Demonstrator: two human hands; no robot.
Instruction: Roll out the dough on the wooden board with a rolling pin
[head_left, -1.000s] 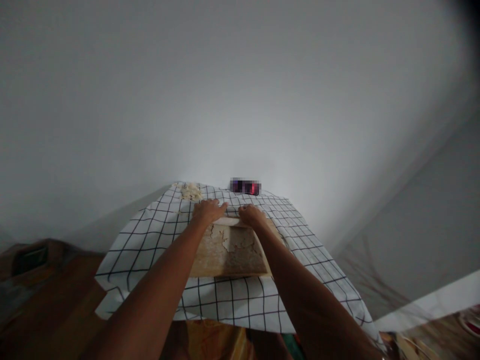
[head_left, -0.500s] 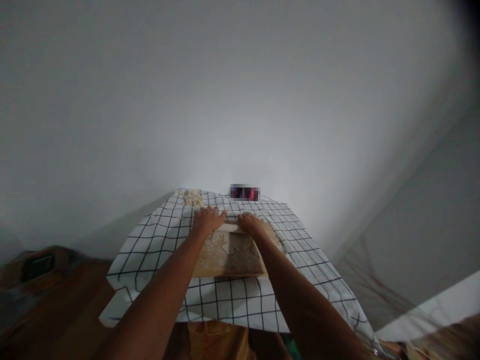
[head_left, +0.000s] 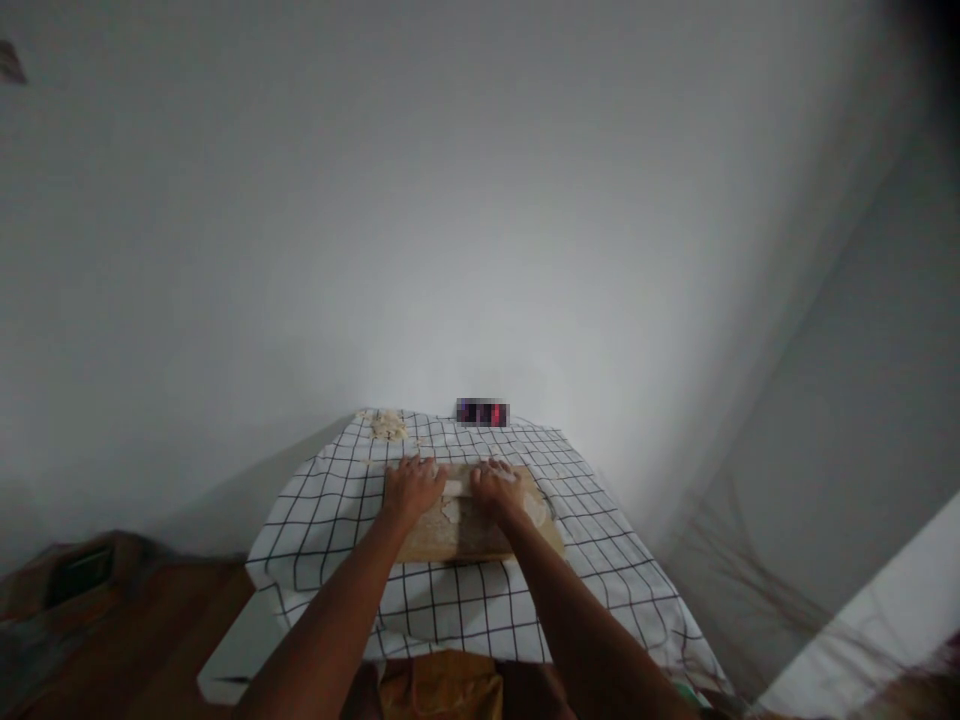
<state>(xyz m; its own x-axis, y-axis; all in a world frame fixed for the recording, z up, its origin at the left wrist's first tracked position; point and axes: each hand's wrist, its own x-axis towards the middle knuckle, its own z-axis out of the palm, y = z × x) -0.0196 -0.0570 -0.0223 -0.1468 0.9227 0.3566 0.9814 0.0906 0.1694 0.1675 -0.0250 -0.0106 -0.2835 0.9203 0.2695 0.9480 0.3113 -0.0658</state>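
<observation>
A pale rolling pin (head_left: 456,488) lies crosswise on a wooden board (head_left: 450,547), its middle showing between my hands. My left hand (head_left: 414,487) is closed over the pin's left part, and my right hand (head_left: 498,488) presses on its right part. Thin, floury dough (head_left: 451,511) with ragged edges lies on the board just on my side of the pin. Pale flour marks the board to the right of my right hand. Both ends of the pin are hidden under my hands.
A white cloth with black checks (head_left: 315,510) covers the table. Pale dough pieces (head_left: 388,427) are heaped at its far left corner. A small pixelated object (head_left: 482,412) stands by the white wall (head_left: 480,220). A brown box (head_left: 82,575) is on the floor at left.
The view has tilted up, so the table appears lower. Both hands and the rolling pin have come slightly towards me, and more of the board's far edge shows.
</observation>
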